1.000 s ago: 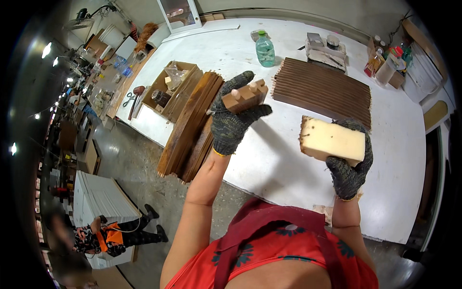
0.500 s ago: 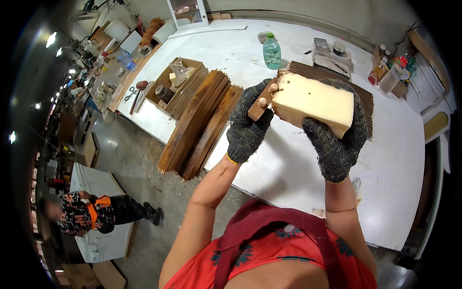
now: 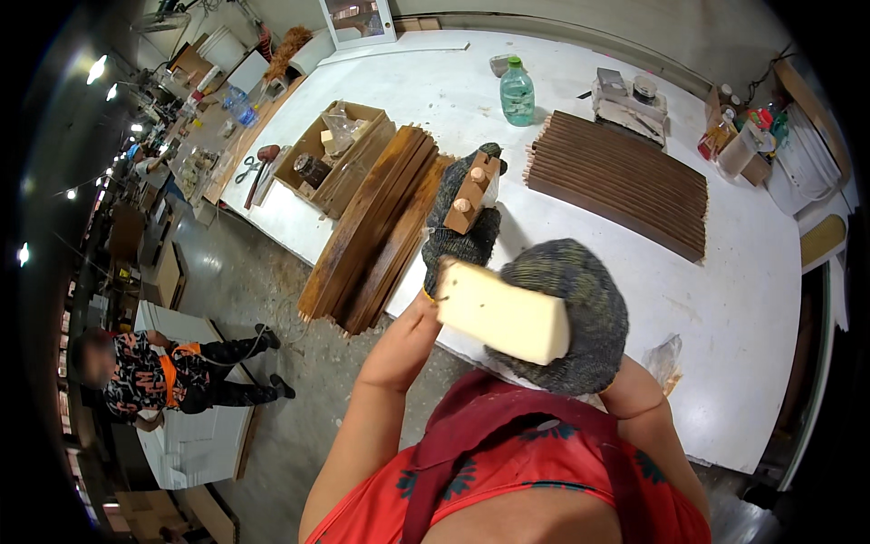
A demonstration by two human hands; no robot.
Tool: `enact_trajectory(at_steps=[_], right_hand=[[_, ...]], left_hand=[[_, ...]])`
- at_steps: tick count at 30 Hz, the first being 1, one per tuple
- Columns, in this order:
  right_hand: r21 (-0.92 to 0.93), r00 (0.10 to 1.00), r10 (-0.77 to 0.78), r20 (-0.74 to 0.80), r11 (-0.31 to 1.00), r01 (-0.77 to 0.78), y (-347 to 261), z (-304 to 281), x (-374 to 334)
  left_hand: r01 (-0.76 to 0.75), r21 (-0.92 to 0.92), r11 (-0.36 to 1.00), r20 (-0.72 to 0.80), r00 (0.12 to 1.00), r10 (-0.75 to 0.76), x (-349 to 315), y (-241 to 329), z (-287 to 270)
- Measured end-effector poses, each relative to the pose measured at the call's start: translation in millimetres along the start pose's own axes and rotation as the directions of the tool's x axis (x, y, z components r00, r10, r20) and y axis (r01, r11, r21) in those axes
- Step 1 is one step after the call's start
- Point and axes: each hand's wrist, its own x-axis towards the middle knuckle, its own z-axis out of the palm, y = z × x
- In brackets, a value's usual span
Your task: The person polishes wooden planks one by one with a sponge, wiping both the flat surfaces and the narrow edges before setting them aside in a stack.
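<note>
My left hand (image 3: 450, 247), in a dark knit glove, is wrapped round a brown wooden slat (image 3: 474, 193). The slat's near end points up toward me, with two pale dowel pegs sticking out of it. Something thin and clear shows beside it. In my gloved right hand (image 3: 594, 304) is a pale yellow foam block (image 3: 503, 313) with small dark spots and a browned left end. The block is held low, over the table's near edge, apart from the slat. Left of my left hand lies a stack of glossy brown slats (image 3: 367, 231).
More dark slats (image 3: 616, 186) lie side by side at the right on the white table (image 3: 725, 344). Behind them are a green-capped bottle (image 3: 517, 95) and a tray with small containers (image 3: 630, 104). A wooden box (image 3: 362, 150) sits at the left. Another person (image 3: 172, 376) stands on the floor.
My right hand has brought the foam block away from the slat, down and left toward me. The slat has tilted more upright in my left hand. The row of slats behind is now uncovered.
</note>
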Motion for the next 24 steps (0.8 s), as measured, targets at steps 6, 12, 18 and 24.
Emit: enact_trajectory(at_steps=[6,12,18,24], right_hand=[[0.113,0.996,0.034,-0.085,0.993,-0.025,9,-9,6],[0.06,0.987,0.062,-0.148,0.997,-0.054,15,-16,6],[-0.241,0.905,-0.042,-0.424,0.968,-0.068,27,-36,31],[-0.116,0.791,0.076,-0.607,0.976,-0.183,27,-25,13]], left_hand=[[-0.288,0.283,0.915,0.001,0.954,0.3,0,-6,0],[-0.043,0.665,0.745,-0.081,0.988,0.129,4,7,14],[-0.226,0.57,0.79,0.032,0.967,0.253,0,10,15],[-0.219,0.602,0.768,-0.042,0.952,0.304,-14,8,-18]])
